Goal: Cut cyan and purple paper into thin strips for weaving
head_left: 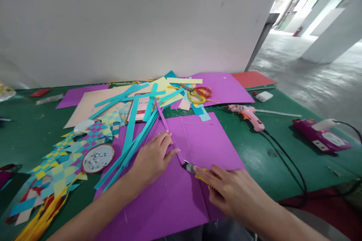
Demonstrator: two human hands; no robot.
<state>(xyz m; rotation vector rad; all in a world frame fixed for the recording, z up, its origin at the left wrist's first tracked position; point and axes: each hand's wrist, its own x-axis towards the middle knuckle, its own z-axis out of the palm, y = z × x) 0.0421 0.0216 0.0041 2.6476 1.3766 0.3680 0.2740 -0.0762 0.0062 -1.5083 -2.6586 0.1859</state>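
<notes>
A narrow purple paper strip [162,116] runs slantwise over a large purple sheet [175,196]. My left hand [154,154] holds the strip down, fingertips and thumb pressed along it. In my closed right hand [229,186] is a utility knife [190,167] with a yellow grip. Its blade tip is at the near end of the strip, on the sheet. Left of the strip, a bundle of teal paper strips [132,154] lies on the same sheet. Part of the purple strip is hidden by my left fingers.
A pink glue gun [249,115] with a black cord lies right, by a purple power strip [322,135]. Scissors [195,92] and a phone [140,107] lie at the back. Woven paper pieces [63,169] and a lid of small beads [98,158] are left.
</notes>
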